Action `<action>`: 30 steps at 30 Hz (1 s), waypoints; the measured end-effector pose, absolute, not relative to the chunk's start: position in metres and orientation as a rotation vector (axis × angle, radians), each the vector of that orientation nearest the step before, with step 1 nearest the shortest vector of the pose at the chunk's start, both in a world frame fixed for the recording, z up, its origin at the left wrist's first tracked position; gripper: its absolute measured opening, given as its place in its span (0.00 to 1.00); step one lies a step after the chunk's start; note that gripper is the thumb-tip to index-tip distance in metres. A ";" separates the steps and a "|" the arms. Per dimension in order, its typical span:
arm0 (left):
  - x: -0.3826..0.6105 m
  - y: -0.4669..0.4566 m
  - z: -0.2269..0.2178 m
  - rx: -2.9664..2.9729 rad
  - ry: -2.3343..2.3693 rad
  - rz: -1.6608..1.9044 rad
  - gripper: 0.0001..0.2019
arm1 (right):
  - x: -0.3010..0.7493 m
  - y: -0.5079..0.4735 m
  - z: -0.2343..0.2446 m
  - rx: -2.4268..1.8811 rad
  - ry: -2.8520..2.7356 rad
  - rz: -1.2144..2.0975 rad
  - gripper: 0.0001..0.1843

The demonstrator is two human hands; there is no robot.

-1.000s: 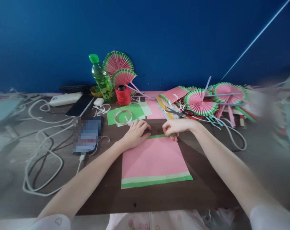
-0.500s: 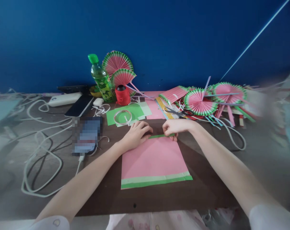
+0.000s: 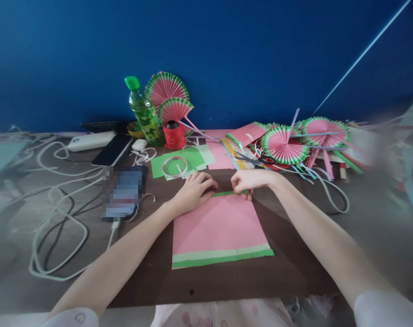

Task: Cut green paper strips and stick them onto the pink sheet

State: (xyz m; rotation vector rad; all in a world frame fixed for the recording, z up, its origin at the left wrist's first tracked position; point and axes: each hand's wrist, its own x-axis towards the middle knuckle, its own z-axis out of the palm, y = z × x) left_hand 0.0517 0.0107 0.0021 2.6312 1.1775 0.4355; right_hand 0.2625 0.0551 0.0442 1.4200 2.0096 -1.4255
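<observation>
A pink paper sheet point(image 3: 218, 227) lies flat in front of me. Pale and bright green strips point(image 3: 223, 258) run along its near edge. Another green strip point(image 3: 223, 194) shows along the far edge, partly covered by my hands. My left hand point(image 3: 195, 190) rests on the far left corner, fingers loosely bent and thumb apart. At the far right corner, my right hand point(image 3: 246, 182) is closed, its curled fingers on the paper's edge; the exact grip is partly hidden.
Behind the hands are a tape roll point(image 3: 174, 167) on green paper point(image 3: 155, 168), scissors point(image 3: 249, 158), a red thread spool point(image 3: 174, 135) and a bottle point(image 3: 143, 111). Pleated paper fans point(image 3: 286, 145) lie at right. A phone point(image 3: 124, 193) and looped white cables point(image 3: 36, 254) occupy the left.
</observation>
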 end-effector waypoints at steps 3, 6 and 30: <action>0.052 0.011 0.001 2.657 1.173 0.428 0.11 | 0.262 0.055 0.045 1.428 2.004 -1.423 0.04; 0.052 0.011 0.000 2.691 1.145 0.439 0.12 | 0.261 0.055 0.046 1.435 2.003 -1.411 0.04; 0.054 0.011 -0.006 2.830 1.035 0.384 0.18 | 0.256 0.052 0.057 1.567 1.897 -1.101 0.10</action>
